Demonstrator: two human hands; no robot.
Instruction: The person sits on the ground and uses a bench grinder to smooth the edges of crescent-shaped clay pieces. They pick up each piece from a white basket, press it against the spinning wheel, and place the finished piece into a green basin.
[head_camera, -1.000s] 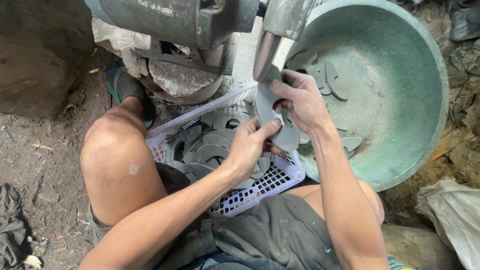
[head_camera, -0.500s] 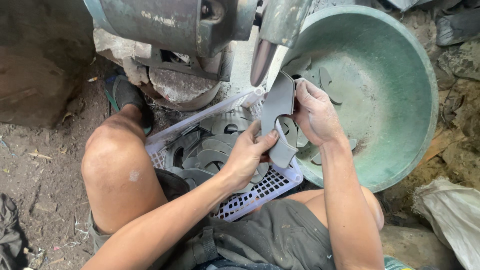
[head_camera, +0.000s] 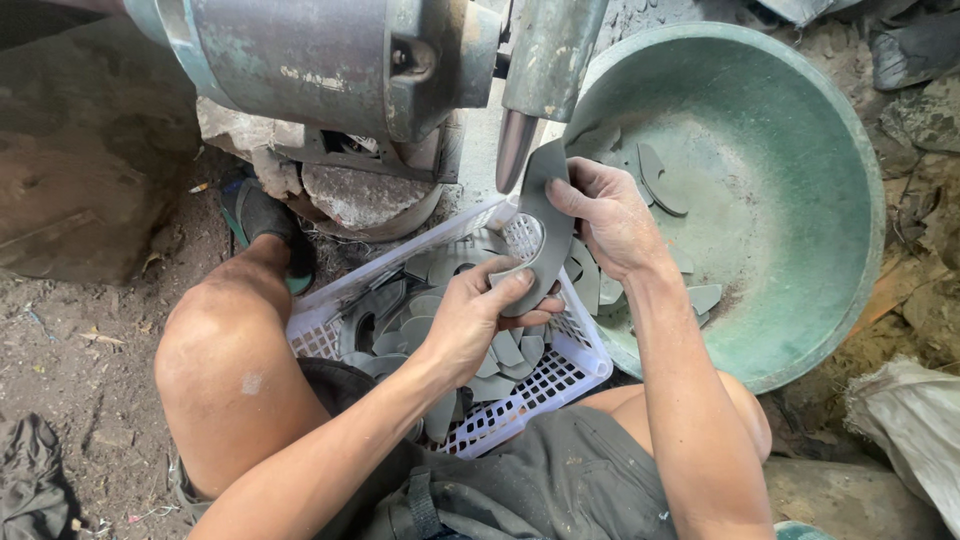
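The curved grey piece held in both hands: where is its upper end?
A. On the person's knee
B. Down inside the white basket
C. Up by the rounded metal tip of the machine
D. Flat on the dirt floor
C: the left hand and right hand hold the curved grey piece with its upper end beside the rounded metal tip.

A pale woven sack lies crumpled on the ground at the near right, greyish white. No labels, signs or screens show anywhere.
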